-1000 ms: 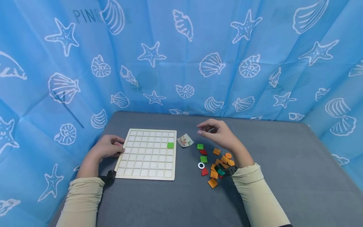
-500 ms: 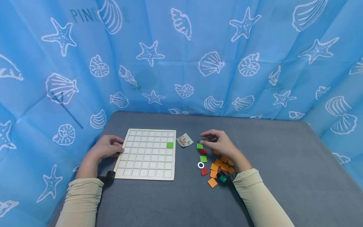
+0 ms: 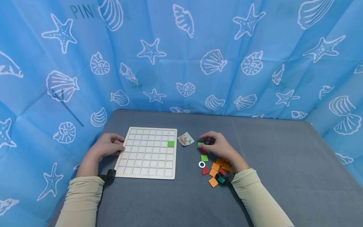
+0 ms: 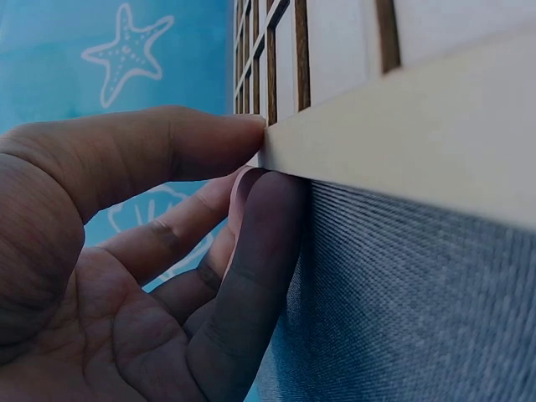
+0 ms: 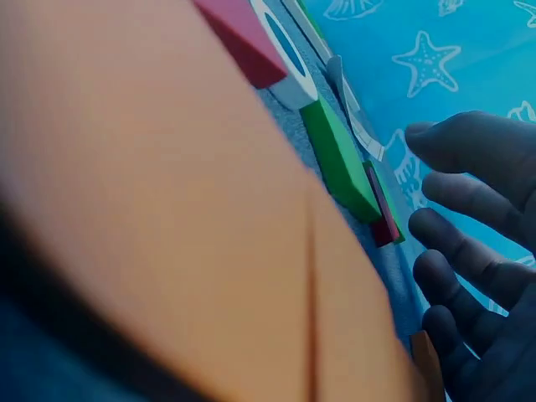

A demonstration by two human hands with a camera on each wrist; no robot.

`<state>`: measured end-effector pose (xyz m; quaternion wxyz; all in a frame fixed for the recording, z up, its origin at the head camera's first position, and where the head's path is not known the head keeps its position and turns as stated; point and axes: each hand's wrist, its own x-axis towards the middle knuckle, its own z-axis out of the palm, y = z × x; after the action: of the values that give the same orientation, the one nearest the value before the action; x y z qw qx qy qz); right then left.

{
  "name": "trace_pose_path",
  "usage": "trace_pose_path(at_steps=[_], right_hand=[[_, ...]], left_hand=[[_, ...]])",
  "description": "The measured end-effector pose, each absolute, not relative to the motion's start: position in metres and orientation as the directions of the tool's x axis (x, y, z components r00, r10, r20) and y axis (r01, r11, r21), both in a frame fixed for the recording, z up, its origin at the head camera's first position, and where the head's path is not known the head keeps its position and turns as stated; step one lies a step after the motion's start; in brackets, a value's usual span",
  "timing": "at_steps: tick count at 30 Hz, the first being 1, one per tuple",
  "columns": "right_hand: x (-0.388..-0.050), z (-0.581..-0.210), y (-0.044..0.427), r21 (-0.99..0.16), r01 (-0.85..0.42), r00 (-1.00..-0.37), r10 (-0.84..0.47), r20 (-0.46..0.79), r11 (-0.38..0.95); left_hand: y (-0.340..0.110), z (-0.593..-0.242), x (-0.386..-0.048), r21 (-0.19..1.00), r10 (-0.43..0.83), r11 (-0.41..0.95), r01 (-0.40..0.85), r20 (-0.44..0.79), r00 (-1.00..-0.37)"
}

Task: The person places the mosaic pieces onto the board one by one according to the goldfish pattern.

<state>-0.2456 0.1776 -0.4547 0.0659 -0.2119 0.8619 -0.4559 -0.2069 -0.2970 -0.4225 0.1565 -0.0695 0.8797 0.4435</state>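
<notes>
A pale square grid board (image 3: 147,178) lies flat on the left, one green tile (image 3: 171,144) in a cell near its right side. My left hand (image 3: 107,145) pinches the board's left edge; the left wrist view shows the thumb on the board's rim (image 4: 402,142) and a finger of the left hand (image 4: 193,251) beneath it. Over a loose green tile (image 3: 199,144) is my right hand (image 3: 219,146), thumb and fingers spread on either side, partly covering it. In the right wrist view, the right hand's fingers (image 5: 477,218) are parted, with no grip visible.
A small patterned card (image 3: 186,139) lies between board and right hand. Nearer me are a green tile (image 3: 204,158), a white ring (image 3: 202,164), a red piece (image 3: 205,171) and several orange pieces (image 3: 213,182). A blue shell-print curtain (image 3: 170,63) surrounds the grey table (image 3: 158,201).
My right hand has come down and slightly toward me, to the loose green tile. The left hand stays at the board's edge.
</notes>
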Motion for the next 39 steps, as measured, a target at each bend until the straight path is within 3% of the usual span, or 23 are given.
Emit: trace_pose_path(at_steps=[17, 39], right_hand=[[-0.242, -0.453, 0.172, -0.774, -0.269, -0.908, -0.419, 0.005, 0.574], [-0.242, -0.455, 0.167, -0.741, -0.303, -0.910, -0.412, 0.040, 0.599]], left_hand=[[-0.296, -0.423, -0.206, 0.750, 0.003, 0.603, -0.274, -0.345, -0.939], [-0.296, -0.425, -0.207, 0.740, -0.005, 0.615, -0.272, -0.342, -0.940]])
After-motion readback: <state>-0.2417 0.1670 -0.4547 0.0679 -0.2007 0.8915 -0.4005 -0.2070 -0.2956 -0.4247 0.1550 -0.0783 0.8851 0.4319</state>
